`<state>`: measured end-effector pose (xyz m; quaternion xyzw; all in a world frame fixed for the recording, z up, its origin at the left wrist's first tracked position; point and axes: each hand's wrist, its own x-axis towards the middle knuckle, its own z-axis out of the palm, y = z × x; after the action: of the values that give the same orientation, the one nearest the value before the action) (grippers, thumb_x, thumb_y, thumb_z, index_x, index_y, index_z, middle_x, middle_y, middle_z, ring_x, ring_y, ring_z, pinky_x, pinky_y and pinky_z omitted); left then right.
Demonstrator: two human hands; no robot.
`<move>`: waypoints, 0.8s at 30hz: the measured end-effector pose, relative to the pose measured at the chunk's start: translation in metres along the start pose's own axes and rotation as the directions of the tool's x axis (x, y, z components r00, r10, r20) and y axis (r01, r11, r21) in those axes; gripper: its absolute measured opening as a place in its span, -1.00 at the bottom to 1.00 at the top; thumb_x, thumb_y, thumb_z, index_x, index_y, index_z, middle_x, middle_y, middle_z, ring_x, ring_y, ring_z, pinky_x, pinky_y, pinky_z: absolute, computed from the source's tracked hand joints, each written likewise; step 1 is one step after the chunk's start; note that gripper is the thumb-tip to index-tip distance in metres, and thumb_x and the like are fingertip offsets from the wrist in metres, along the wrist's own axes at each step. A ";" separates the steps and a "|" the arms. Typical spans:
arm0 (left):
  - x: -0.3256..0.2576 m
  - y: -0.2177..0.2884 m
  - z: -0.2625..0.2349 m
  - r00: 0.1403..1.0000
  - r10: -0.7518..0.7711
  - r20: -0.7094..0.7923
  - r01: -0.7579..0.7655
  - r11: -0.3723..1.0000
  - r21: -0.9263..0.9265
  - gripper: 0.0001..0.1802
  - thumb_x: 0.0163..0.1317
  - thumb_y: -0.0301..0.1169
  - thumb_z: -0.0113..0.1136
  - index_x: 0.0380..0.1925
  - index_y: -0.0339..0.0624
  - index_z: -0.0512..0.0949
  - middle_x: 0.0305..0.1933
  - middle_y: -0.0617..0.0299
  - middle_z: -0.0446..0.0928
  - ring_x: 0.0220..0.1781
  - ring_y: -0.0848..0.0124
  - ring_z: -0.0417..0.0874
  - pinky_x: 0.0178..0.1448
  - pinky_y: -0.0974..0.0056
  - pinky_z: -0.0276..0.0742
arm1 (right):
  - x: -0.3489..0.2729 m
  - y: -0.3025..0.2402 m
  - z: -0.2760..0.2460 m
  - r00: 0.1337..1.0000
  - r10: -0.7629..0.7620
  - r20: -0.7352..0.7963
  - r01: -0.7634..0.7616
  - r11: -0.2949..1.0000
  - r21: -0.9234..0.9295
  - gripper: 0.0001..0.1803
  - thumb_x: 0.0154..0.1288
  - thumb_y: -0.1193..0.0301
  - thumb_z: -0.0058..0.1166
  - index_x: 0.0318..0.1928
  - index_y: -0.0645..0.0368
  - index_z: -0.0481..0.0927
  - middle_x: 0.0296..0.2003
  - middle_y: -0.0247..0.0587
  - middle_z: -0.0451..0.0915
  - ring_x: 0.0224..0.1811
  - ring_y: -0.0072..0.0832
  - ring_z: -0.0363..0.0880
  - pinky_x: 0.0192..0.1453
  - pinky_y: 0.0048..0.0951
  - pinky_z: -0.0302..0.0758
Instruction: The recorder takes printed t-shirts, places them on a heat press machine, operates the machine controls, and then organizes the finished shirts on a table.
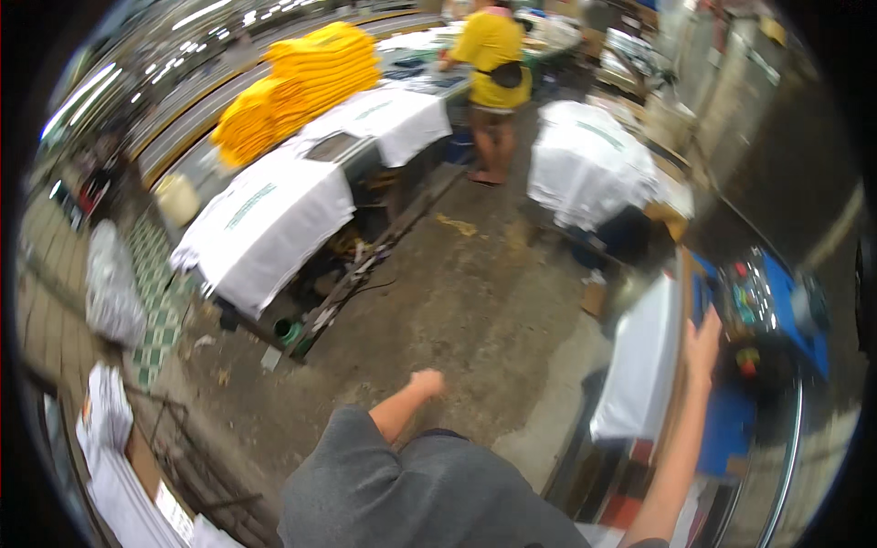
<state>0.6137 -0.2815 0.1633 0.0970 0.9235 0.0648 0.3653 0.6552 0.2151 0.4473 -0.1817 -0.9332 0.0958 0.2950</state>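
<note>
My left hand [426,384] is a little blurred, held in front of my body above the concrete floor, with the fingers curled in and nothing visible in them. On the right, my right arm reaches forward. My right hand [702,347] has its thumb and fingers apart beside the brown wooden edge [681,306] of a bench or frame, close to a blue object [702,290]. Whether it touches either one is unclear. Left of that edge, a smooth white cloth [639,361] lies over a board.
White printed shirts [265,215] drape over a long table at left, behind which yellow folded cloth [320,68] is stacked. Another white shirt [594,160] covers a stand. A person in yellow [493,55] stands ahead. Clear containers [751,290] sit right, near a metal rail [791,457].
</note>
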 end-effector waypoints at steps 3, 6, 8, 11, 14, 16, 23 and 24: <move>-0.003 -0.126 -0.003 0.933 -0.351 -0.077 0.325 0.916 -0.233 -0.65 0.08 -0.27 -0.02 -0.18 -0.19 0.57 -0.02 0.02 0.51 0.04 0.12 0.52 0.02 0.09 0.43 | 0.027 0.026 0.026 0.978 0.207 0.032 -0.195 0.958 -0.211 -0.43 0.25 0.11 -0.11 0.07 0.34 0.26 -0.01 0.17 0.35 0.07 0.03 0.30 0.12 -0.15 0.28; -0.019 -0.202 0.015 0.838 -0.545 0.013 0.504 0.765 -0.401 -0.69 0.05 -0.34 0.01 -0.22 -0.20 0.58 -0.07 0.03 0.53 0.00 0.13 0.54 -0.01 0.15 0.47 | 0.028 0.049 0.034 0.987 0.158 0.011 -0.150 0.956 -0.251 -0.47 0.31 0.08 -0.20 -0.04 0.36 0.31 -0.04 0.18 0.35 0.02 0.08 0.31 0.05 -0.11 0.28; -0.031 -0.226 0.033 0.812 -0.582 0.044 0.542 0.725 -0.424 -0.68 0.04 -0.34 0.05 -0.21 -0.19 0.58 -0.04 0.02 0.52 0.02 0.09 0.52 0.00 0.13 0.45 | 0.027 0.054 0.035 0.990 0.139 0.019 -0.130 0.960 -0.248 -0.45 0.32 0.05 -0.23 0.00 0.36 0.30 -0.04 0.17 0.36 0.05 0.06 0.30 0.06 -0.11 0.28; -0.039 -0.222 0.063 0.935 -0.335 0.116 0.353 0.905 -0.238 -0.64 0.03 -0.28 0.05 -0.17 -0.20 0.56 -0.01 0.01 0.49 0.05 0.05 0.49 0.01 0.09 0.43 | 0.020 0.050 0.033 0.985 0.173 0.021 -0.159 0.944 -0.288 -0.44 0.33 0.04 -0.26 0.00 0.35 0.30 -0.04 0.15 0.36 0.05 0.06 0.30 0.06 -0.12 0.29; -0.033 -0.191 0.081 0.947 -0.212 0.243 0.273 0.928 -0.253 -0.61 0.02 -0.28 0.02 -0.16 -0.23 0.55 0.01 0.02 0.48 0.06 0.06 0.48 0.03 0.05 0.41 | 0.005 0.042 0.021 0.985 0.173 -0.018 -0.171 0.944 -0.283 -0.43 0.34 0.02 -0.29 0.00 0.34 0.29 -0.04 0.13 0.36 0.04 0.06 0.31 0.04 -0.12 0.30; -0.022 -0.168 0.085 0.950 -0.114 0.292 0.185 0.957 -0.226 -0.60 0.01 -0.28 0.02 -0.16 -0.24 0.54 0.01 0.02 0.48 0.06 0.06 0.48 0.04 0.04 0.40 | -0.009 0.035 0.010 0.980 0.199 -0.009 -0.193 0.940 -0.280 -0.42 0.34 0.03 -0.30 0.02 0.36 0.32 -0.03 0.17 0.37 0.06 0.03 0.31 0.09 -0.14 0.28; 0.023 -0.092 0.029 0.973 0.232 -0.013 -0.232 0.967 -0.109 -0.65 0.03 -0.23 0.01 -0.25 -0.21 0.56 -0.20 -0.05 0.55 -0.11 0.04 0.54 -0.04 0.08 0.43 | -0.086 -0.007 -0.034 0.955 0.286 -0.077 -0.295 0.933 -0.205 -0.54 0.33 0.11 -0.22 -0.05 0.29 0.35 -0.09 0.13 0.40 -0.05 0.08 0.37 -0.06 -0.05 0.33; 0.023 -0.075 0.015 0.944 0.306 -0.122 -0.321 0.938 -0.128 -0.67 0.03 -0.23 0.01 -0.28 -0.20 0.56 -0.23 -0.03 0.55 -0.12 0.05 0.54 -0.04 0.10 0.44 | -0.101 -0.016 -0.041 0.951 0.280 -0.128 -0.302 0.932 -0.201 -0.59 0.33 0.13 -0.22 -0.09 0.27 0.34 -0.12 0.12 0.40 -0.08 0.10 0.37 -0.10 -0.02 0.34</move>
<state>0.5978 -0.3483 0.1233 0.2126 0.9061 0.1944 0.3099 0.7512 0.1638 0.4324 -0.3537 -0.8853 0.0267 0.3008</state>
